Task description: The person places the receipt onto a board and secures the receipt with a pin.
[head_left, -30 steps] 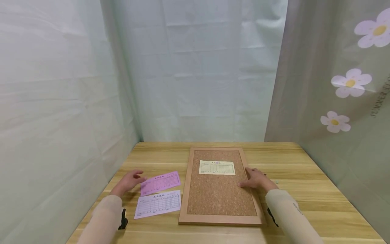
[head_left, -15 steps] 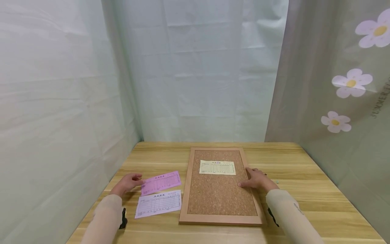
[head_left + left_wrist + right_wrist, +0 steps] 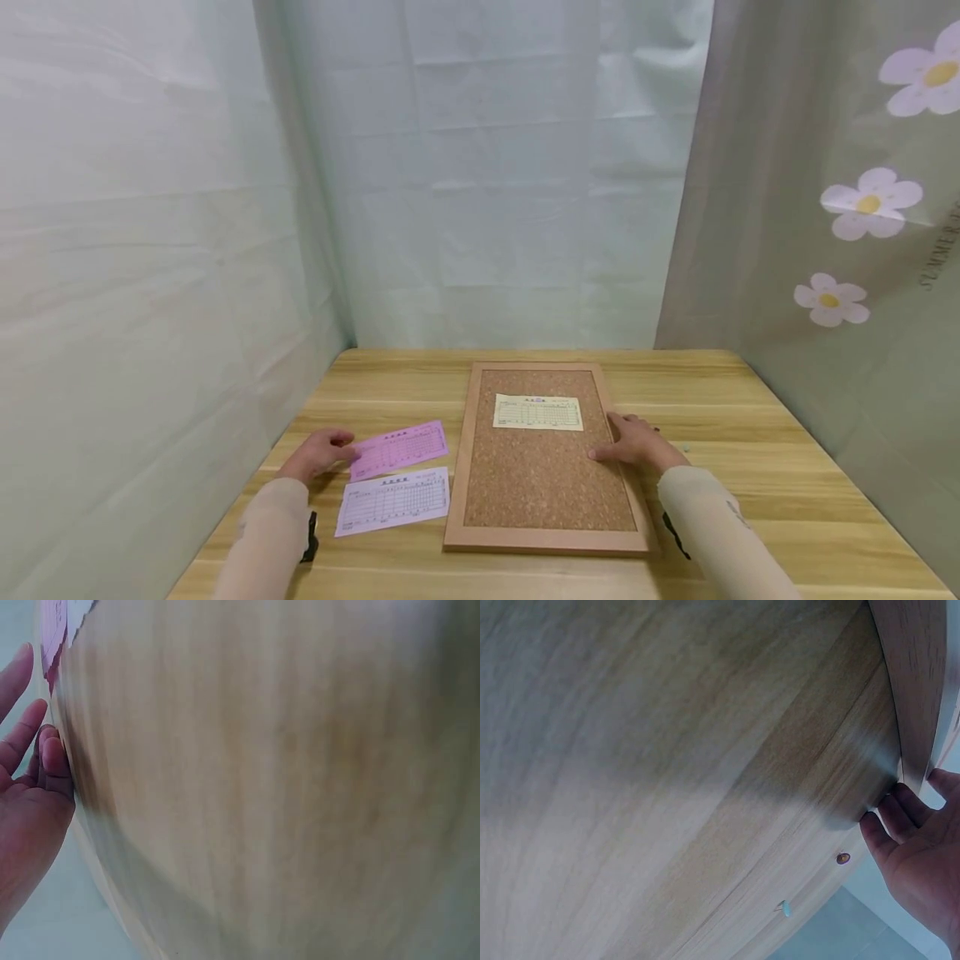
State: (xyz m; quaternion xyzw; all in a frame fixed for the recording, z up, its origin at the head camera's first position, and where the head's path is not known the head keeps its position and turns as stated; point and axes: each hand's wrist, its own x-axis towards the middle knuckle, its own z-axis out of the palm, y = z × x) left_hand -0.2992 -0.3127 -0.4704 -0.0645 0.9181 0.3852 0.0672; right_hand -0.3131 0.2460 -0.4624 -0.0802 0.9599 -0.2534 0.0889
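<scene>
A framed cork board (image 3: 551,487) lies on the table with a yellow printed slip (image 3: 538,412) on its upper part. A small purple spot shows at that slip's top edge. My right hand (image 3: 633,443) holds the board's right side, thumb over the cork. In the right wrist view its other fingers (image 3: 900,817) bend against the frame's outer side (image 3: 915,667). My left hand (image 3: 324,454) has its fingertips at the left end of a pink printed slip (image 3: 399,450). In the left wrist view its fingers (image 3: 26,739) are loosely bent beside the table edge, below the pink slip.
A white printed slip (image 3: 393,502) lies just in front of the pink one, left of the board. Two small pins, one pale green (image 3: 785,908) and one purple (image 3: 843,858), are on the table (image 3: 757,483) right of the board. Curtains surround the table's back and sides.
My left hand's fingers have come down and in to the pink slip's left end. My right hand stays on the board, and the slips lie as before.
</scene>
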